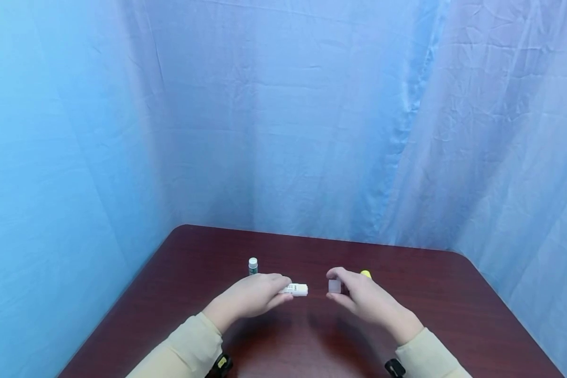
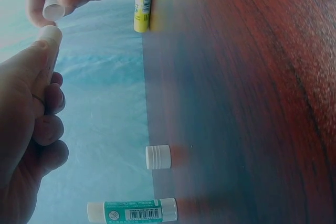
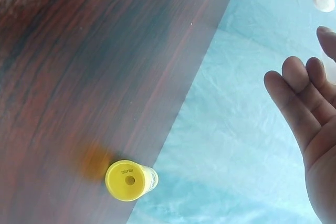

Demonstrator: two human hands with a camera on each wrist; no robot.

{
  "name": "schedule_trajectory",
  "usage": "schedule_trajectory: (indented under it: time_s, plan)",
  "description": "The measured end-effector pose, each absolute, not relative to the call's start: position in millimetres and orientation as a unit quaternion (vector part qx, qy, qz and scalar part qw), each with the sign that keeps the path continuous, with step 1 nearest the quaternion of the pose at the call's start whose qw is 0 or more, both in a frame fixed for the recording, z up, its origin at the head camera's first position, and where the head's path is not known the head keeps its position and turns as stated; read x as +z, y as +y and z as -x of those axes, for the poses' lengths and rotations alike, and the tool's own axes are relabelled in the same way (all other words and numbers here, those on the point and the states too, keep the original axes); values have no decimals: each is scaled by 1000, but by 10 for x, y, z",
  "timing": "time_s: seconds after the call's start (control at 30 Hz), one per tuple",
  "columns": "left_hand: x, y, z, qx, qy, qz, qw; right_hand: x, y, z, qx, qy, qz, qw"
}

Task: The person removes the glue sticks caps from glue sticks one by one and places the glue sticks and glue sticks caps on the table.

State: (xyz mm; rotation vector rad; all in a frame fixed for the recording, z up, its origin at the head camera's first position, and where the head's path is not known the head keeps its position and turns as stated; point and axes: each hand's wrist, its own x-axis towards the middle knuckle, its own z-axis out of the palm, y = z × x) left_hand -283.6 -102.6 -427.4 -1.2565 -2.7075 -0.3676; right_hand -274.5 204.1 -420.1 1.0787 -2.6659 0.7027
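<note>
My left hand (image 1: 252, 296) grips a white glue stick (image 1: 297, 290) around its body, with the bare end pointing toward the right hand. Between thumb and index finger, my right hand (image 1: 375, 300) pinches a small translucent cap (image 1: 334, 286). In the head view a gap separates the cap from the stick's end; both are held above the table. From the left wrist, the cap (image 2: 53, 8) shows its hollow opening near the stick's tip (image 2: 51, 32). The right wrist view catches the right hand's other fingers (image 3: 296, 77), slightly bent.
Upright behind my left hand is a green-labelled glue stick (image 1: 252, 266). A white ribbed cap (image 2: 158, 157) lies near it, hidden in the head view. Behind my right hand stands a yellow glue stick (image 2: 143, 6). Blue curtains (image 1: 283, 131) surround the dark red wooden table (image 1: 208, 252).
</note>
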Motion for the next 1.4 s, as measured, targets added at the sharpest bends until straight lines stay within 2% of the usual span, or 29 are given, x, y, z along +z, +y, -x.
schedule_trajectory:
  time_s: [0.13, 0.4, 1.4]
  plan:
    - [-4274, -1044, 2826, -121, -901, 412, 62, -4214, 2043, 2768, 277, -885, -363, 96]
    - [-4280, -1095, 2786, -119, -902, 409, 72, -4257, 2048, 2863, 322, -841, -409, 150]
    - [-4339, -1078, 2789, -117, -897, 416, 94, -4037, 2118, 2907, 346, -833, -363, 232]
